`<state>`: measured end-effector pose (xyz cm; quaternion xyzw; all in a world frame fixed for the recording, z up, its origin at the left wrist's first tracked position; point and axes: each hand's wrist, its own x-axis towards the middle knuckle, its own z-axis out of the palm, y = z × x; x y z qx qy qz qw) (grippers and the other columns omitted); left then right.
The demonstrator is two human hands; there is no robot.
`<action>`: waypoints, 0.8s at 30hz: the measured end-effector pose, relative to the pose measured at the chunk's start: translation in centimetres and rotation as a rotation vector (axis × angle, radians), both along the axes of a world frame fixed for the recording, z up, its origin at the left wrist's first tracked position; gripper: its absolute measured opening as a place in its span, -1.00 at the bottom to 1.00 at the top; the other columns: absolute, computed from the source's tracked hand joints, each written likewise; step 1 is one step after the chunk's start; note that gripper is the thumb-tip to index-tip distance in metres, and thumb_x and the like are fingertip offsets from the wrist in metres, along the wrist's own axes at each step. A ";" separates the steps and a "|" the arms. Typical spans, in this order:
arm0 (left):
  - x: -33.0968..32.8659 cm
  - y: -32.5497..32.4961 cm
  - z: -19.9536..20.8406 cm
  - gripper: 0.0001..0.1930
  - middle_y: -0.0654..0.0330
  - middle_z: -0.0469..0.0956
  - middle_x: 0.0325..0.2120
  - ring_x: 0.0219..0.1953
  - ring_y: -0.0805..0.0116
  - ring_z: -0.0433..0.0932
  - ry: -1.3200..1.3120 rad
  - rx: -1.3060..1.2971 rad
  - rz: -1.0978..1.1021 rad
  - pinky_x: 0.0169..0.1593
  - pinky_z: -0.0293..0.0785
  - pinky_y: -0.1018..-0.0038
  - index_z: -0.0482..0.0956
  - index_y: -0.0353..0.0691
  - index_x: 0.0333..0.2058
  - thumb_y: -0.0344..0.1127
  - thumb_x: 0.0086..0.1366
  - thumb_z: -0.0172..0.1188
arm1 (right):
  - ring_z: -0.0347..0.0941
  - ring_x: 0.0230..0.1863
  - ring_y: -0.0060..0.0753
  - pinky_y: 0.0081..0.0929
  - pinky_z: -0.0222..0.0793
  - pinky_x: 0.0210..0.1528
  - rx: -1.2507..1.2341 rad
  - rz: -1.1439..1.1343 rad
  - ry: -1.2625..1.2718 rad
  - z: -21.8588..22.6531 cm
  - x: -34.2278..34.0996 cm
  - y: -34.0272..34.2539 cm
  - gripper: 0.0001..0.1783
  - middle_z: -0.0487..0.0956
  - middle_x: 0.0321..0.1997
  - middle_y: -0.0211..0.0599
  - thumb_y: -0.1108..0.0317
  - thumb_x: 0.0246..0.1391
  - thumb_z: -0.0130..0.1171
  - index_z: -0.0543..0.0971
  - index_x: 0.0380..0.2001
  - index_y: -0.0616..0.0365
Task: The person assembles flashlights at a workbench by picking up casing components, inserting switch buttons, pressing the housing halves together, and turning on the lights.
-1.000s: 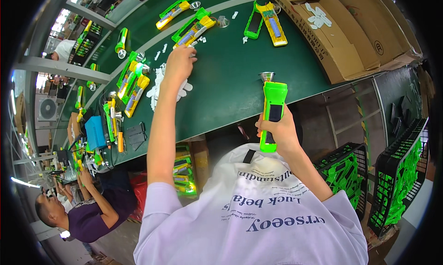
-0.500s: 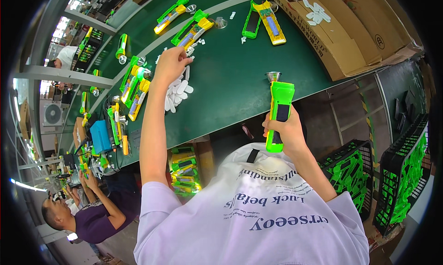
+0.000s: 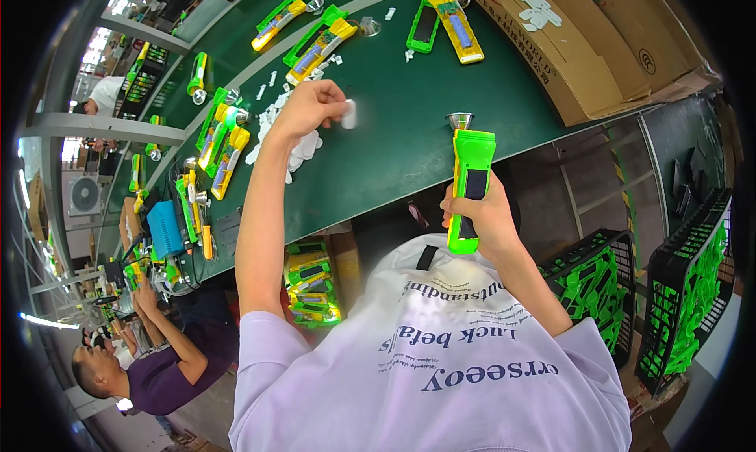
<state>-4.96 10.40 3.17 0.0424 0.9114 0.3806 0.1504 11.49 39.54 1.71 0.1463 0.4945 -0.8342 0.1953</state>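
In my right hand [image 3: 492, 216] is a green and yellow flashlight [image 3: 475, 157], held upright with its dark panel facing me. A shiny cone-shaped reflector [image 3: 460, 120] sticks out at its top end. My left hand [image 3: 313, 109] pinches a small white rounded plastic piece [image 3: 350, 115] between thumb and fingertips, slightly blurred. Below and beside that hand lies a pile of similar white pieces [image 3: 303, 154], partly hidden by my wrist. An opened flashlight [image 3: 321, 50] with its inner parts showing lies just beyond my left hand.
Several opened flashlights [image 3: 224, 149] lie along the green table [image 3: 386, 161]. A cardboard box [image 3: 583, 58] stands at the far right. Black crates [image 3: 685, 294] of green parts are at the right, and a box of flashlights [image 3: 311, 283] sits below the table edge. Another person [image 3: 157, 373] works at left.
My left hand has come up off the white pile and moved right, now with a white piece in its fingers. The right hand still holds the flashlight, nearly unmoved.
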 end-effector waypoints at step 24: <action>4.7 6.0 1.0 -0.70 0.10 0.48 -0.42 -0.40 0.24 0.51 0.203 -0.284 -0.506 -0.26 0.48 0.35 0.51 -0.28 -0.21 -0.45 0.07 0.37 | 0.48 -0.53 -0.35 -0.35 0.50 -0.45 -0.117 0.094 -0.023 -0.5 0.7 1.3 -0.53 0.51 -0.44 -0.27 0.61 -0.27 0.20 0.39 -0.16 0.21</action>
